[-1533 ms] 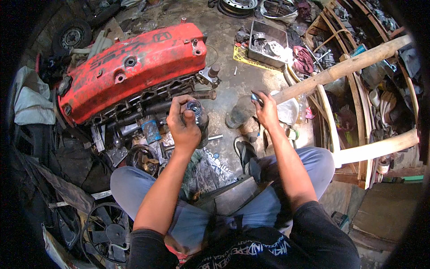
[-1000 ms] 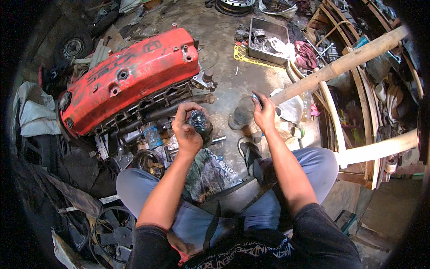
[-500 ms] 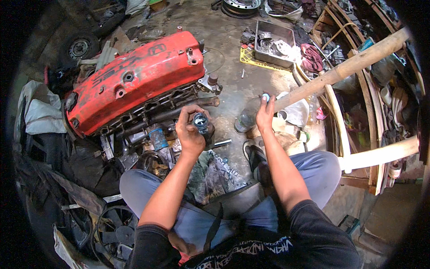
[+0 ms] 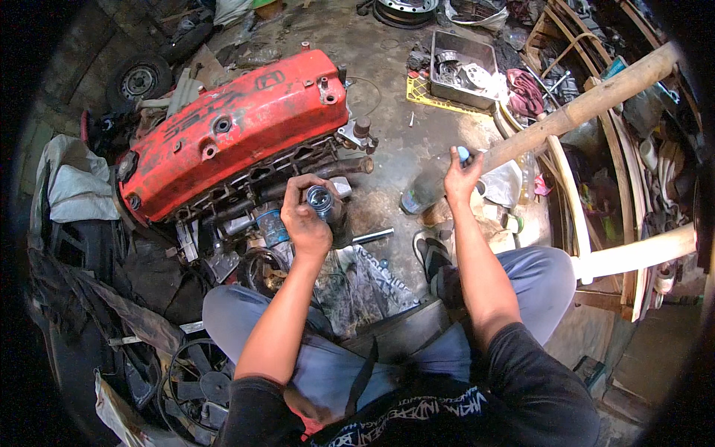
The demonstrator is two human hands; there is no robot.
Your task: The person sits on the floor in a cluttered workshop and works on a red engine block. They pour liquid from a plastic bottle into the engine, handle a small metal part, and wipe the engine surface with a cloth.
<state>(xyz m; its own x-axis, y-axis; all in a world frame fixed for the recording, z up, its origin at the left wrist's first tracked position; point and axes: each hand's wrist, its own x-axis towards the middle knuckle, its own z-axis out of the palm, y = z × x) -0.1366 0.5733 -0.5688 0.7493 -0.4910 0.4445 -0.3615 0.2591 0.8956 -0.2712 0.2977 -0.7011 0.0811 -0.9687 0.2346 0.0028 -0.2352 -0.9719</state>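
My left hand is closed round a dark bottle or jar with an open, ringed mouth facing up. It is held just below the red valve cover of an engine head. My right hand grips a small blue object, which looks like a cap, beside a long bamboo pole. Below and left of that hand, a translucent container sits on the concrete floor. A steel rod lies under and right of the bottle.
A metal bin of parts stands on a yellow plastic tray. Wooden framework lines the right. Tyres, white sacking and a fan lie to the left. My bent legs frame the near floor.
My right hand has moved slightly up and right with the blue object, and my left hand slightly left with the bottle, so they are farther apart. The view has shifted a little.
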